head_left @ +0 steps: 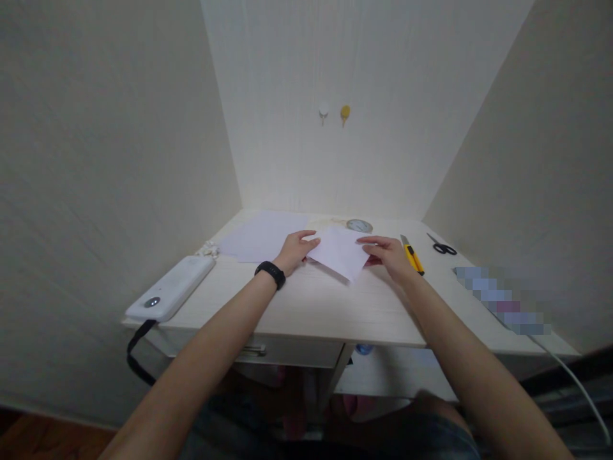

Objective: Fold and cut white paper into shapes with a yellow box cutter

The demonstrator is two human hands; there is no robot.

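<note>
A white sheet of paper [341, 250] is held just above the desk between my two hands, one corner pointing towards me. My left hand [294, 250], below a black wristband, pinches the sheet's left edge between thumb and fingers. At the right edge, my right hand [385, 253] grips the paper, thumb and fingers closed on it. More white paper [261, 233] lies flat on the desk beyond my left hand. Close to my right hand is a yellow utility knife [412, 257] with its blade end pointing away. Behind the held sheet sits a round, dial-like object [359, 225].
Black-handled scissors [443, 248] lie at the right. A blurred-out power strip-like object [498, 300] with a white cable is nearer me. On the left are a white device [172, 289] with a black strap and a bundled white cord [209, 249]. Walls enclose the desk [306, 313].
</note>
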